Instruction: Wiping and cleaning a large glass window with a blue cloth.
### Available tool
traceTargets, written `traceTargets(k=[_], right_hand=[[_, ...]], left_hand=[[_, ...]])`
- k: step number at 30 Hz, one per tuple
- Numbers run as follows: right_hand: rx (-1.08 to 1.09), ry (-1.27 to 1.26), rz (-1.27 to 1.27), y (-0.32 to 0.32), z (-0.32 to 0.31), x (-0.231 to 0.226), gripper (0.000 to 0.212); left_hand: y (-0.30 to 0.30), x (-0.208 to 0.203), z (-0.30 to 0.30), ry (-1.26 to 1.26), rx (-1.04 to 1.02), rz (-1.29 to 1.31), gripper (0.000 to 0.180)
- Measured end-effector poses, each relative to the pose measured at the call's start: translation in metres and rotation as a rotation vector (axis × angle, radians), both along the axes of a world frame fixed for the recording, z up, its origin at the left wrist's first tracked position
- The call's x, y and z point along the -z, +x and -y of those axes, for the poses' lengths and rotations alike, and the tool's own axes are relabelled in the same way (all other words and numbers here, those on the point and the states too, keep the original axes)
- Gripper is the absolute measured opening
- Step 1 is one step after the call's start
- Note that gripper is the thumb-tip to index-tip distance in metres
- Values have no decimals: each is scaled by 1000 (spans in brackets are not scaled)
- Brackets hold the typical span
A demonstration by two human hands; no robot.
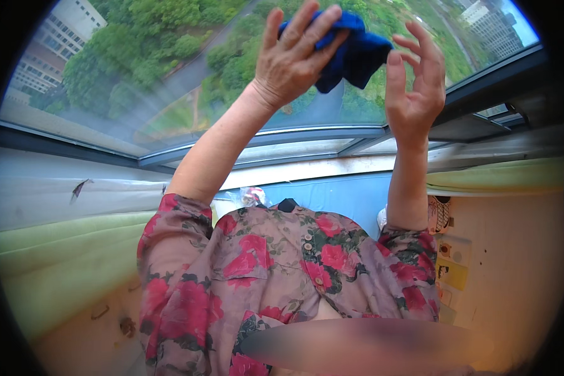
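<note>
Nearest the camera is the person's flowered blouse [282,276], its short sleeves reaching to both raised forearms. Higher up, the left hand [294,59] is clenched around a bunched blue cloth [351,50], fingers curled over its left part and holding it up against the window glass [169,75]. The right hand [413,81] is released, fingers spread and slightly bent, just beside the cloth's right edge; whether its fingertips touch the cloth cannot be told. Below the hands runs the dark window frame [294,141], then a pale sill [307,169]. Beyond the glass lie green trees [144,44] and buildings [50,56]. Judging by the hazy streaks low on the pane, the wiping looks under way at the upper part, with the lower glass probably yet to be done.
</note>
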State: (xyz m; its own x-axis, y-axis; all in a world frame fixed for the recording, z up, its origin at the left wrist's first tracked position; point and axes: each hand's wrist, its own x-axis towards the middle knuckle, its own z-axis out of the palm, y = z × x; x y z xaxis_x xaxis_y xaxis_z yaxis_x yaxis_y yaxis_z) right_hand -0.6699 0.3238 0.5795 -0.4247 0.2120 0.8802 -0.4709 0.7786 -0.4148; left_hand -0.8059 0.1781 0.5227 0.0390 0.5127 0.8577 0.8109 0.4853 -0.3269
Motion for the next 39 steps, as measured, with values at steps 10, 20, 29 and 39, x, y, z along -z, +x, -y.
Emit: traceTargets(k=[10, 20, 29, 39], right_hand=[[10, 693, -316, -90, 27, 7, 33], [32, 916, -363, -115, 46, 42, 36], [6, 885, -336, -115, 52, 39, 36], [45, 913, -331, -118, 70, 38, 34]], left_hand=[[34, 201, -17, -458, -34, 50, 41], [28, 295, 47, -776, -12, -77, 32], [8, 302, 164, -666, -17, 288, 22], [0, 307, 317, -536, -431, 494, 17]])
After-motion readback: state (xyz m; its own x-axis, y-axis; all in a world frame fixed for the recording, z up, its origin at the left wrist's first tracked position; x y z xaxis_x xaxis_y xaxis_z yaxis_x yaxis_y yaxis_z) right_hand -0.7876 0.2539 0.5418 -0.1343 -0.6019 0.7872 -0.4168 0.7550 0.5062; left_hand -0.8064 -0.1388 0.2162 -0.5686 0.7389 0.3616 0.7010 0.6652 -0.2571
